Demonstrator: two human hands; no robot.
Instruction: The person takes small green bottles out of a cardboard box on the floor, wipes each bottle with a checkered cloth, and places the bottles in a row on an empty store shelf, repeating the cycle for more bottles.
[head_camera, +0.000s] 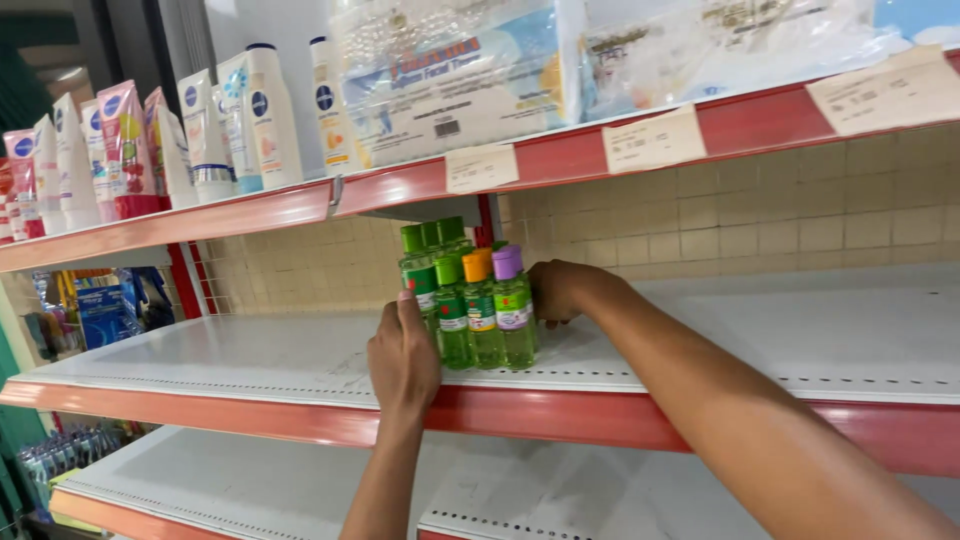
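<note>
Head cam view, only one here. The little bottles (470, 305) are clear plastic with bright green liquid inside, slim and squarish with paper labels round the middle. Caps are smooth plastic: mostly green, one orange (478, 264), one purple (507, 261). They stand upright in a tight cluster, touching each other, on the middle shelf (250, 350), a bit left of centre and set slightly back from its near edge.

That shelf is a flat, matte white metal board with a row of small punched holes along the front and a glossy red lip. Behind it there's a beige pegboard-style back panel (780, 215) with a grid texture.

Left hand (403, 352) sits flat against the left side of the cluster, fingers together and pressed on the nearest green-capped bottle, palm open rather than wrapped round. Right hand (556, 291) is on the far right side of the cluster, fingers curled behind the purple-capped bottle; how tight they close I can't tell, they're hidden by the bottles. So the group is sandwiched between both hands.

Top shelf (560, 160): soft squeezy tubes (125, 150) in white and pink at left, crinkly plastic-wrapped tissue packs (450, 80) in the middle, paper price tags (653, 139) on the red lip.
</note>
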